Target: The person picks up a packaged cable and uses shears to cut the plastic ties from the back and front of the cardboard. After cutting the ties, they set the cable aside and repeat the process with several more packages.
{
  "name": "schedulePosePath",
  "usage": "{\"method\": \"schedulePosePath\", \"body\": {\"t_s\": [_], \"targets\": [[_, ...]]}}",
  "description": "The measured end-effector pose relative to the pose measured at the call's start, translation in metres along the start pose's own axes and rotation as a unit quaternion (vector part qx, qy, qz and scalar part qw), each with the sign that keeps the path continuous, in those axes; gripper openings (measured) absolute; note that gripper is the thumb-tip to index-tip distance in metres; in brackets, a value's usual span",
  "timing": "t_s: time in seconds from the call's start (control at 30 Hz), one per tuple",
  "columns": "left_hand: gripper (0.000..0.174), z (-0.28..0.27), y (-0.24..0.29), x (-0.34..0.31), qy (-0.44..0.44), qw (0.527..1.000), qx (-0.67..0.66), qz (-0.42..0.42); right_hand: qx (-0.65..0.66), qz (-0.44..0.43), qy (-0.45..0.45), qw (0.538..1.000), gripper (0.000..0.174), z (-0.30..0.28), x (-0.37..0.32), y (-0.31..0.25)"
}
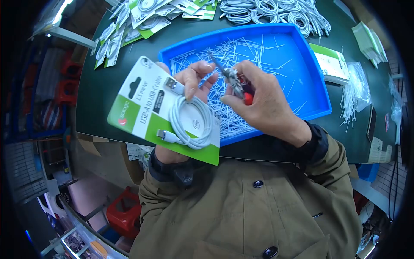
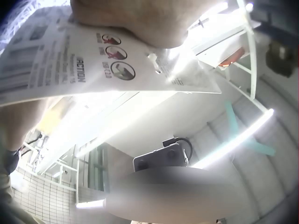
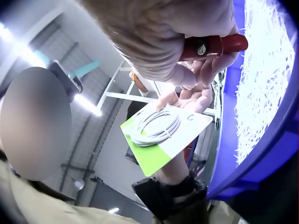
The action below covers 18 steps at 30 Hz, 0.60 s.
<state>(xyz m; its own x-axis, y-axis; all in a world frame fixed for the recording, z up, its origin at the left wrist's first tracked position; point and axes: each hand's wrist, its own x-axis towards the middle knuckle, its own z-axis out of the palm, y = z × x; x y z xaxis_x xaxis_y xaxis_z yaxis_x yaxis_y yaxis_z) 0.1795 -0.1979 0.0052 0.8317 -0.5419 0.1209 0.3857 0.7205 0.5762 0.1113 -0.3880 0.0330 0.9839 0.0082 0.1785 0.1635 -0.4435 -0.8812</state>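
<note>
My left hand (image 1: 195, 78) grips a white and green card (image 1: 129, 103) by its edge, thumb on the front. A coiled white USB-A to USB-C cable (image 1: 176, 125) is fastened to this card; its front faces up in the head view. Printed text on the card's back (image 2: 70, 60) shows in the left wrist view. In my right hand (image 1: 271, 103) is a pair of pliers (image 1: 233, 80) with red grips and a spring, held just right of the left fingers over the blue tray (image 1: 317, 86). The right wrist view shows the red grip (image 3: 212, 48) inside the curled fingers.
Many thin white ties (image 1: 233, 45) lie scattered in the tray. Carded cables (image 1: 148, 15) pile up at the back left, coiled cables (image 1: 267, 11) at the back right. A stack of cards (image 1: 330, 64) and a bundle of ties (image 1: 348, 103) lie right of the tray.
</note>
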Motion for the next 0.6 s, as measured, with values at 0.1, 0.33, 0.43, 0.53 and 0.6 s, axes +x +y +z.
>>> {"method": "schedulePosePath", "body": {"t_s": [0.1, 0.33, 0.43, 0.53, 0.6], "targets": [[0.072, -0.008, 0.001, 0.003, 0.034, 0.999, 0.02, 0.032, 0.078, 0.05, -0.019, 0.996, 0.033, -0.002, -0.003, 0.014], [0.069, 0.014, 0.0, -0.002, -0.027, 0.991, -0.099, -0.085, 0.149, 0.045, -0.062, 0.986, 0.042, 0.008, -0.006, -0.002], [0.069, 0.013, -0.004, 0.001, -0.067, 0.984, -0.14, -0.093, 0.135, 0.041, -0.06, 0.988, 0.04, 0.007, -0.004, -0.005], [0.068, 0.029, -0.005, -0.007, -0.003, 0.987, -0.139, -0.078, 0.129, 0.044, -0.053, 0.989, 0.038, 0.009, -0.005, 0.0], [0.067, 0.031, -0.006, -0.009, 0.026, 0.989, -0.127, -0.073, 0.144, 0.053, -0.044, 0.987, 0.037, 0.012, -0.006, 0.004]]}}
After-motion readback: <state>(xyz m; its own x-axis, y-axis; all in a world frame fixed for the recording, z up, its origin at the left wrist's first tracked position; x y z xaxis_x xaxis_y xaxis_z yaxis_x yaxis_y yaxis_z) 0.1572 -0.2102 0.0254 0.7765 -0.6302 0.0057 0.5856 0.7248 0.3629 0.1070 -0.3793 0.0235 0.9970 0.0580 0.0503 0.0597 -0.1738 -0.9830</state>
